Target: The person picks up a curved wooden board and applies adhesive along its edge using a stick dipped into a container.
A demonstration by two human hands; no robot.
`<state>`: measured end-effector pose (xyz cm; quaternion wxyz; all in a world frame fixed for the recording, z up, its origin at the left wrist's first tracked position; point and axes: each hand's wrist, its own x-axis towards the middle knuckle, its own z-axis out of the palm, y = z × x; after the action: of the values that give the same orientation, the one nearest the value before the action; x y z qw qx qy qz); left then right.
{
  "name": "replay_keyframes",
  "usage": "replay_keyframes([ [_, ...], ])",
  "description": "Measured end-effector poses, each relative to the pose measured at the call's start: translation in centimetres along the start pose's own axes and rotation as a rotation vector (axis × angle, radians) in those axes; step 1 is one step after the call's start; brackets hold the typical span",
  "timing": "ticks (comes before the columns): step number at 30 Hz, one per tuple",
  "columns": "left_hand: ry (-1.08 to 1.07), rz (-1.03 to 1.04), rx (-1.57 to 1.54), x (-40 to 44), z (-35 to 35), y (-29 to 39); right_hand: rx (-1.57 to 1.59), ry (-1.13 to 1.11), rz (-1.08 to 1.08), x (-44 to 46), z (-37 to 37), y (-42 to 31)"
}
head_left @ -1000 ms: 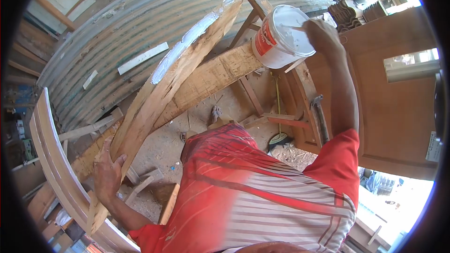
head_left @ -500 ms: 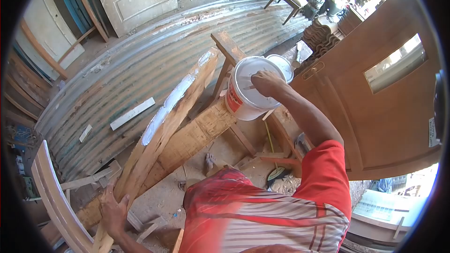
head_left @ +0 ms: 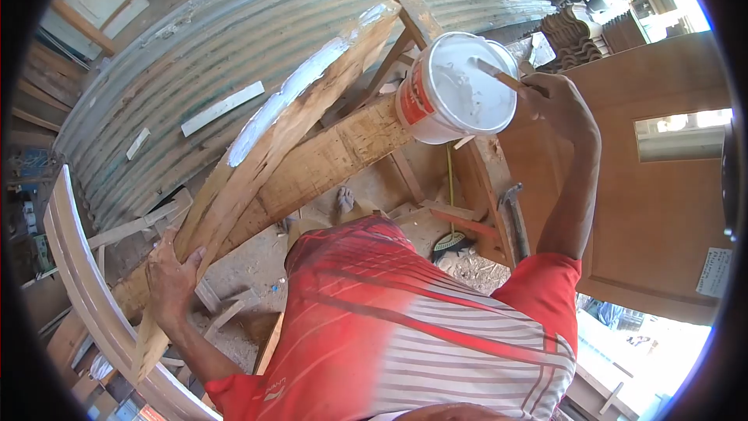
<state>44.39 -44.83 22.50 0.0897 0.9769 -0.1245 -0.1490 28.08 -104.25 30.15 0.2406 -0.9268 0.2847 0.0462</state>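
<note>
My right hand [head_left: 557, 105] is closed round the wooden handle of a brush [head_left: 502, 76]; its pale tip reaches over the white paste in a white bucket [head_left: 417, 101] with a red label. My left hand [head_left: 171, 277] grips the near end of a long, curved wooden piece [head_left: 265, 160], fingers on one side and thumb on the other. Thick white paste [head_left: 300, 82] coats the upper edge of its far half. The piece slants over a wide plank [head_left: 335, 152], where the bucket also stands.
A wooden trestle [head_left: 417, 15] stands beyond the bucket, and a hammer [head_left: 510, 206] lies on wood to the right. A brown door panel [head_left: 623, 218] fills the right side. Curved pale strips [head_left: 86, 257] stand at left. Corrugated sheeting [head_left: 210, 54] covers the ground behind.
My right hand has drawn back to the right of the bucket's opening, leaving the brush and white paste in clearer sight. My left hand keeps its hold. The view has shifted.
</note>
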Motion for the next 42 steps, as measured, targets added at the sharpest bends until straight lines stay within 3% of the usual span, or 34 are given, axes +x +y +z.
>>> replay_keyframes([
  [6,0.0,0.017,-0.09,-0.3,-0.2,-0.2,0.341,0.146,-0.077,-1.7,3.1,-2.6],
  [12,-0.007,0.113,-0.083,0.1,-0.6,-0.7,0.061,0.251,-0.106,0.4,6.8,-12.0],
  [15,0.001,0.117,-0.104,0.2,-0.3,-1.1,-0.219,0.511,-0.483,2.4,9.7,-12.4],
  [18,-0.018,0.118,-0.116,0.3,-0.2,-1.3,-0.369,0.329,-0.343,2.0,11.3,-15.0],
  [20,-0.041,0.082,-0.102,0.4,-0.5,-1.2,-0.325,0.405,-0.529,1.5,13.2,-14.3],
  [22,-0.007,0.092,-0.106,0.4,-0.3,-1.5,-0.309,0.325,-0.493,0.0,12.0,-15.7],
  [25,0.025,0.12,-0.1,0.3,0.2,-1.9,-0.341,0.439,-0.399,1.7,11.0,-15.2],
  [28,-0.022,0.104,-0.091,0.5,-0.2,-1.6,-0.391,0.391,-0.389,3.4,11.2,-14.6],
  [33,-0.052,0.098,-0.061,0.4,-0.5,-2.6,-0.068,0.196,-0.38,0.7,12.2,-16.0],
  [37,-0.067,0.104,-0.031,0.3,-1.5,-3.6,-0.048,0.34,-0.496,2.0,13.3,-15.1],
  [40,-0.087,0.096,-0.022,0.7,-1.9,-5.1,-0.072,0.345,-0.322,2.5,13.0,-16.2],
  [42,-0.117,0.074,-0.036,0.7,-2.1,-5.4,-0.058,0.355,-0.369,3.0,14.2,-15.8],
])
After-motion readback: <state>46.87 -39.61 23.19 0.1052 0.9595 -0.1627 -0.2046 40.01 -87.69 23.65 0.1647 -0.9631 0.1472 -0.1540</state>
